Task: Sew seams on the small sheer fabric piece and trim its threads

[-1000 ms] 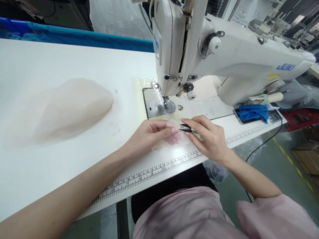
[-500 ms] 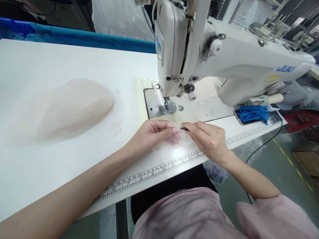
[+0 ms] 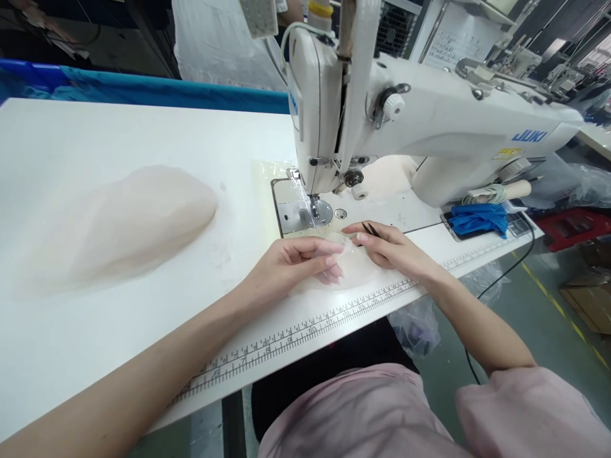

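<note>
My left hand [image 3: 303, 261] is closed, pinching the edge of a small sheer pale fabric piece [image 3: 356, 267] at the table's front edge; its fingers show through the cloth. At the other side of this fabric, my right hand [image 3: 394, 248] is bent over it, with thumb and forefinger at its upper edge. Black tweezers [image 3: 371, 229] are tucked in that hand, their two pointed tips sticking up apart above the fingers. Just beyond both hands stands the white sewing machine [image 3: 324, 108], its needle and presser foot [image 3: 314, 205] over the metal plate [image 3: 298, 216].
A larger sheer fabric piece [image 3: 147, 222] lies on the left of the white table [image 3: 119, 140]. A printed ruler [image 3: 286, 340] follows the front edge. At right lie a blue cloth [image 3: 478, 219], a phone and a cord-wound spool [image 3: 501, 191]. More pale fabric [image 3: 389, 177] sits behind the needle.
My right hand has drawn slightly right, away from my left fingertips. The tweezers' tips have left the fabric edge and now point upward, apart. The view has shifted slightly.
</note>
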The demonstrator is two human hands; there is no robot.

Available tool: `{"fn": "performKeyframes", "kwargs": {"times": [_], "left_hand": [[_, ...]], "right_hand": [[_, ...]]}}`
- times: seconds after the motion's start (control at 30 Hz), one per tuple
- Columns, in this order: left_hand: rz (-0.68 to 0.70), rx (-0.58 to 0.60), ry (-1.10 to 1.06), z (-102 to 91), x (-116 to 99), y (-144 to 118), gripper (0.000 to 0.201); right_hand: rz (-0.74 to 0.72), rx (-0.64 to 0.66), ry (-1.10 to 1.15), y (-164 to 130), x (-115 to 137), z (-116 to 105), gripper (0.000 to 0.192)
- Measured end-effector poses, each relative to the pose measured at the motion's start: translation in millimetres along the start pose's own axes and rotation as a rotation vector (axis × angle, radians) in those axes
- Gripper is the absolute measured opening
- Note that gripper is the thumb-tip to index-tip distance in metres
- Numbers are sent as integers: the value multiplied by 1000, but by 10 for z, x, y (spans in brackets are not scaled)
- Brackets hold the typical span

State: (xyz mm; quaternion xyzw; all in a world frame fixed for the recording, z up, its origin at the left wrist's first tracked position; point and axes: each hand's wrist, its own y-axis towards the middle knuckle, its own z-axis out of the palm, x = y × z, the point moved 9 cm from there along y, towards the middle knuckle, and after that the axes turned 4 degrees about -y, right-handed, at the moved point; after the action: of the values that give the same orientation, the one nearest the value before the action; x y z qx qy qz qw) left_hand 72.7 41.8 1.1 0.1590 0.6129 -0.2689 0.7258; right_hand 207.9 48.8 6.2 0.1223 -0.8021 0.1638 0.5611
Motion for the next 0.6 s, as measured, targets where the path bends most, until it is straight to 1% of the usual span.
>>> {"fn": "performKeyframes", "kwargs": {"times": [0.07, 0.1, 0.17, 0.23, 0.3, 0.37, 0.43, 0.5, 0.6], "left_hand": [[11, 13, 8, 0, -12, -5, 20], [12, 18, 11, -1, -12, -7, 20], [9, 46, 25, 9, -8, -11, 22], [1, 94, 55, 41, 0, -16, 23], [-1, 130, 75, 73, -2, -21, 26], [7, 126, 77, 83, -19, -19, 27], [34, 108, 75, 86, -49, -12, 23], [56, 100, 77, 93, -65, -5, 19], [71, 100, 60, 96, -59, 3, 17]], "right_hand": [[4, 65, 137, 24, -24, 49, 30], [-17, 63, 181, 33, -15, 38, 29], [-77, 10, 212, 40, 27, -33, 29], [-134, -61, 166, 22, 111, -103, 29], [-199, -107, 52, -16, 255, -113, 27], [-257, -106, -63, -58, 414, -46, 25], [-280, -80, -127, -84, 519, 49, 26], [-281, -69, -154, -94, 564, 106, 27], [-280, -81, -162, -95, 563, 99, 27]]}}
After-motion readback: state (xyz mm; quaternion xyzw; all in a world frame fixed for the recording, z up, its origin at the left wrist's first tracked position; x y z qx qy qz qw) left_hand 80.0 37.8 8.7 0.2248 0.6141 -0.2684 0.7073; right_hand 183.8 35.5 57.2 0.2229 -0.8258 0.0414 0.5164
